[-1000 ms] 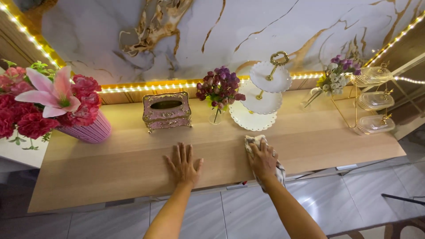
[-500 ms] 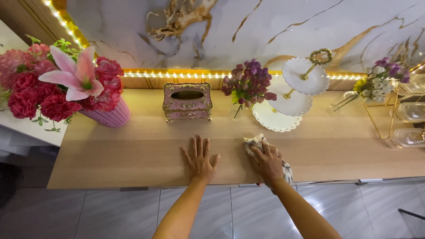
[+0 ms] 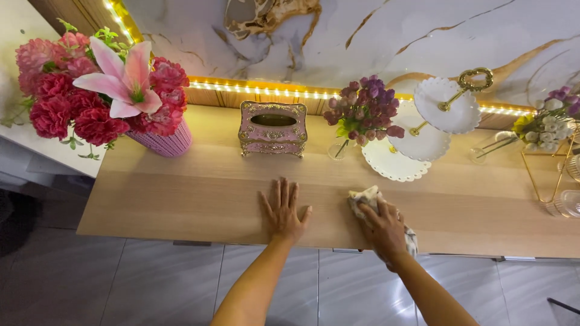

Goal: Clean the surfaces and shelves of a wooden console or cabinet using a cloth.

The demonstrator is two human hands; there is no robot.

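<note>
My left hand [image 3: 284,210] lies flat on the light wooden tabletop [image 3: 181,193], fingers spread, holding nothing. My right hand [image 3: 384,227] presses a crumpled beige cloth [image 3: 365,198] onto the tabletop near its front edge; part of the cloth hangs past my wrist. A pink and gold tissue box [image 3: 273,128] stands behind my left hand. A small glass vase of purple flowers [image 3: 364,111] stands behind the cloth.
A pink vase of red and pink flowers [image 3: 103,90] fills the left end. A white three-tier stand with a gold handle [image 3: 426,130] sits at the back right, beside another small bouquet [image 3: 547,124] and a gold rack of glass dishes [image 3: 565,175]. A lit marble wall backs the table.
The view has swung left, so everything sits further right in frame. My right hand with the cloth has shifted slightly right along the front edge. My left hand stays flat.
</note>
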